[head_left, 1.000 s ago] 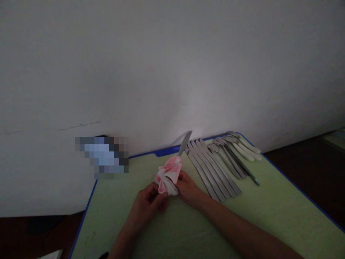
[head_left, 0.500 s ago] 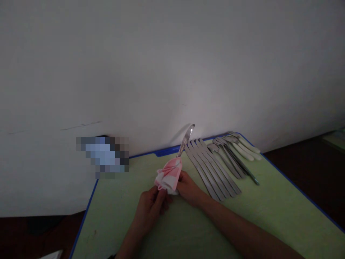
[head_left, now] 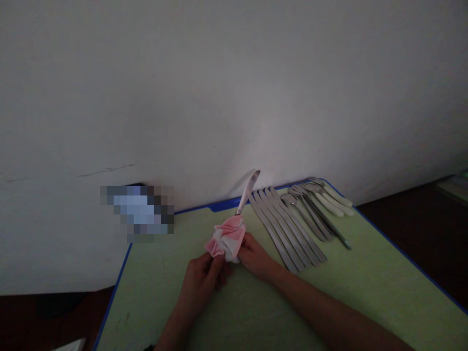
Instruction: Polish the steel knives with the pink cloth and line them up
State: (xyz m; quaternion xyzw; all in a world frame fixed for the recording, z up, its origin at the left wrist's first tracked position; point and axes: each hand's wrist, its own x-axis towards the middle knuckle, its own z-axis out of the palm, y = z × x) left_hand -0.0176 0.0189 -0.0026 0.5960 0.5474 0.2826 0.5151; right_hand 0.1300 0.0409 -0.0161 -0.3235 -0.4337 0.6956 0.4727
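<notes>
A table knife points up and away in front of me, its shiny blade bare. Around its lower part is a crumpled pink and white cloth, which hides the handle. My right hand is closed on the cloth from the right side. At the cloth's lower left edge, my left hand pinches with thumb and fingers; whether it also grips the hidden knife handle I cannot tell. Just right of my hands, several table knives lie side by side on the green table.
Right of the knives lie spoons and forks, then white-handled forks near the far right corner. A pixelated object stands at the far left corner. The wall rises directly behind the blue-edged table.
The cloth has bunched into different folds around the knife. The blade has turned slightly and shifted a little left. Both hands stay in nearly the same place.
</notes>
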